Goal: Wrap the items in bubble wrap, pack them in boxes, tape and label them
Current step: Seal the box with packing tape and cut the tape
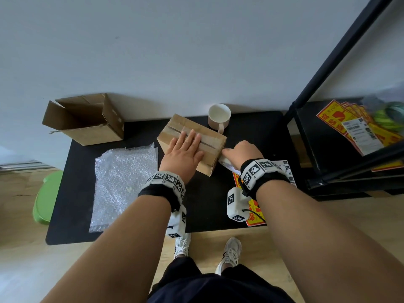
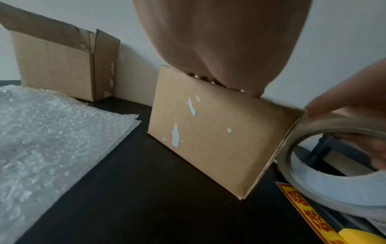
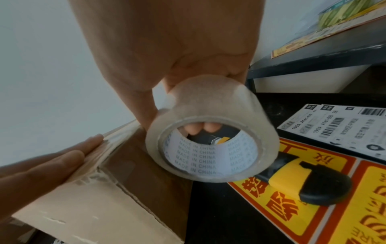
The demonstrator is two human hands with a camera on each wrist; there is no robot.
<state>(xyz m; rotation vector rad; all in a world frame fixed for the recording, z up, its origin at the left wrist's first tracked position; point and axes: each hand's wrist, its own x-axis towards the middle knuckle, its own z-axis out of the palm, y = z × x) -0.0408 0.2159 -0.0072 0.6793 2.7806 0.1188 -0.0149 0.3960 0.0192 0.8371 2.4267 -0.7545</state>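
A closed cardboard box (image 1: 209, 147) (image 2: 211, 133) (image 3: 87, 213) sits mid-table on the black mat (image 1: 205, 204). My left hand (image 1: 185, 149) (image 2: 219, 49) (image 3: 41, 168) lies flat on its top with straight fingers pressing over the flap seam. My right hand (image 1: 240, 149) (image 3: 177, 57) grips a roll of clear tape (image 1: 226, 162) (image 2: 325, 166) (image 3: 211, 140) at the box's right end; fingers pass through the core. A strip of tape runs from the roll onto the box top. A sheet of bubble wrap (image 1: 124, 184) (image 2: 45, 140) lies flat to the left.
An open empty carton (image 1: 87, 121) (image 2: 60, 61) stands back left against the wall. A white mug (image 1: 219, 117) is behind the box. Yellow-red stickers (image 3: 313, 206) and a shipping label (image 3: 344, 128) lie right, with a yellow-black utility knife (image 3: 296, 184). A black shelf (image 1: 341, 136) holds more labels.
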